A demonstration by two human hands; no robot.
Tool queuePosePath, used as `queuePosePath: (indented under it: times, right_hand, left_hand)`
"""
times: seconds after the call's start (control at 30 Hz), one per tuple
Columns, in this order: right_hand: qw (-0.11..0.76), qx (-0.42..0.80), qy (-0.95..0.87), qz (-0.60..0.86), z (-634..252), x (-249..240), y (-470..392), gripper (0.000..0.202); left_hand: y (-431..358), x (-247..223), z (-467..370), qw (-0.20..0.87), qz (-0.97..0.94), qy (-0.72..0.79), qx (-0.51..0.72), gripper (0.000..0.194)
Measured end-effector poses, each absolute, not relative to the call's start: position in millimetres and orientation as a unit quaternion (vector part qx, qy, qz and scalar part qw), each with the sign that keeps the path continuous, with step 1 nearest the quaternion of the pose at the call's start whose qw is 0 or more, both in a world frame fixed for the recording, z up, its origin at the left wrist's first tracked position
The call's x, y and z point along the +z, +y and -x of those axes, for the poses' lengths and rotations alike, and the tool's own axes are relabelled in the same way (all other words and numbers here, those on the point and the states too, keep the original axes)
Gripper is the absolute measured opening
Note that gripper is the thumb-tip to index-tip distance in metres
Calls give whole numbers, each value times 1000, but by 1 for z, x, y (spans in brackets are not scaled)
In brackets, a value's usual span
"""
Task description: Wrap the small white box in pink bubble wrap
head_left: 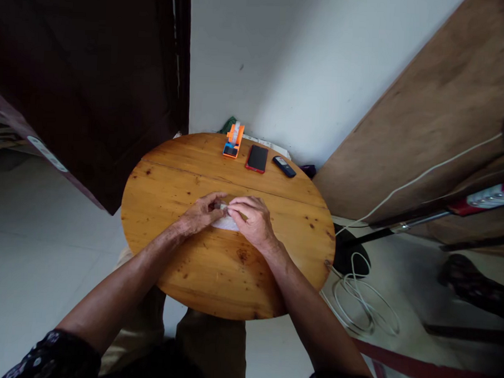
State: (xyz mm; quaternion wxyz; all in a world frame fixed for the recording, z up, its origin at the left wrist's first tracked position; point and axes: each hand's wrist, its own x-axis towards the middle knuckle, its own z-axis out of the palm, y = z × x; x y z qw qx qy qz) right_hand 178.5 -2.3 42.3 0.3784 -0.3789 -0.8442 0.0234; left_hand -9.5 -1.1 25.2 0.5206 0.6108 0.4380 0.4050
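Observation:
A small white bundle (225, 224), whose wrinkled covering looks like bubble wrap, lies near the middle of the round wooden table (214, 282). My left hand (201, 213) grips it from the left, with the thumb on top and the index finger curved over its far side. From the right, my right hand (253, 219) pinches the top of the bundle between thumb and fingertips. The two hands almost meet above it. What is inside the wrapping is hidden, and the fingers cover much of its upper part.
At the table's far edge stand an orange tape dispenser (234, 139), a red-edged smartphone (257, 158) and a dark blue handset (283, 166). A white wall (249, 61) rises behind. To the right, a coiled white cable (356, 299) lies on the floor beside a fan base (351, 254).

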Motion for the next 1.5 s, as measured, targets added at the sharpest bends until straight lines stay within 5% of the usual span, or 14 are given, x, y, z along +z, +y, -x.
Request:
queuePosePath:
  times: [0.67,0.93,1.5]
  right_hand:
    - [298,200,-883,302,-203,56,3,16]
    - [441,321,-751,372,-214,62,5,19]
    - [476,400,-621,477,-214,24,29,24]
  left_hand:
    - [0,26,13,545,-604,432,390,42]
    - [-3,31,9,562,-559,447,414,49]
    - [11,22,15,556,-447,441,544,44]
